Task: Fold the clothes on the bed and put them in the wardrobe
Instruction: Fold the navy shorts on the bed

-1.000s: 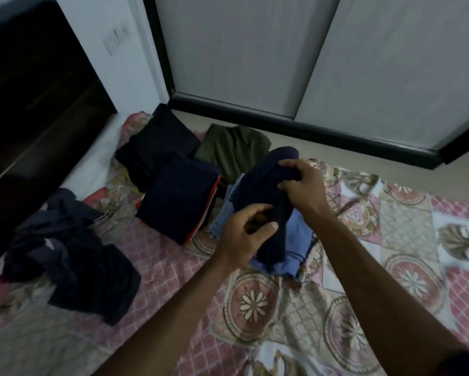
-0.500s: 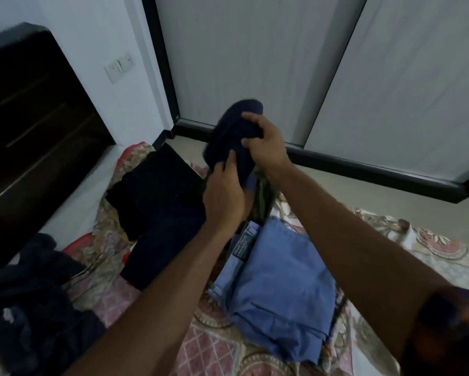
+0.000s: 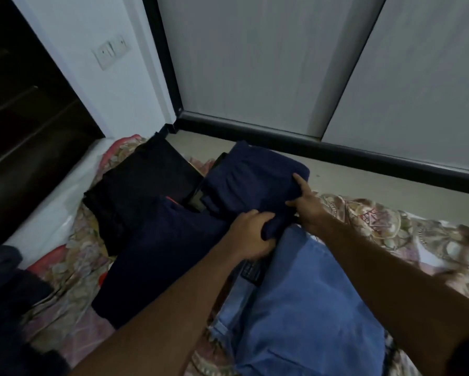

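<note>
The folded navy garment (image 3: 255, 185) lay at the far edge of the bed (image 3: 390, 226) facing the wardrobe (image 3: 255, 63), with the left hand (image 3: 251, 234) fingers curled round its near corner and the right hand (image 3: 308, 204) pinching its right edge, probably to keep the fold square while seating it.

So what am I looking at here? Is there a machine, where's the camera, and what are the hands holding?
No machine here: these are a person's two bare hands, seen from a camera worn on the head, looking down. The left hand grips the near edge of a folded navy garment; the right hand holds its right side. On the patterned bedsheet lie a folded black garment, a dark folded pile showing an orange edge, folded light blue clothes and, far left, an unfolded dark heap. Behind stand the closed wardrobe doors.
</note>
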The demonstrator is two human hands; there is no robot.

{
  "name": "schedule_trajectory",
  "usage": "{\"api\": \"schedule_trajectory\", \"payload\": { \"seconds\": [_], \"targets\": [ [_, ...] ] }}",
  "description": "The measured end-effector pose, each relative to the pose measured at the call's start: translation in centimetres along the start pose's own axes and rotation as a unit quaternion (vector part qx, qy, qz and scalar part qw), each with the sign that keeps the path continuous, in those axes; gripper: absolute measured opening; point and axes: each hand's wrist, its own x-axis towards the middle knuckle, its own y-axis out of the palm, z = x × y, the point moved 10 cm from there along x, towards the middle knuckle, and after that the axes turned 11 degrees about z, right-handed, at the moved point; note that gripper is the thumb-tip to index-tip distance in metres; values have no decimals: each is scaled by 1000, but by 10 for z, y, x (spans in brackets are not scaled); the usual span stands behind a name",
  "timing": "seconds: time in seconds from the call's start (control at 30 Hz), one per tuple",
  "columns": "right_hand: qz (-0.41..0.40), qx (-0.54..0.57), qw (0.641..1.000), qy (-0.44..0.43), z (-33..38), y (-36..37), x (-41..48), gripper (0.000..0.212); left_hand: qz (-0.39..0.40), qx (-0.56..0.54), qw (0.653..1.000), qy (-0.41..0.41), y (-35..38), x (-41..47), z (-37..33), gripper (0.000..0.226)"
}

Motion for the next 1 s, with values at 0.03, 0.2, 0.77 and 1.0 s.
{"api": "schedule_trajectory", "payload": {
  "seconds": [0.03,0.2,0.77,1.0],
  "targets": [
    [-12,-10,1000,-18,1,-3,2,86,-18,-45,999,-7,-5,2,8,49],
    [-25,58,997,-54,12,7,10,88,-116,-52,991,-33,-58,11,24,41],
    [17,-50,981,-188,31,20,10,93,-250,-69,932,-252,-141,-10,94,15],
    [-43,-282,955,-85,23,26,18,104,-238,118,925,-270,-134,-12,83,80]
  ]
}}
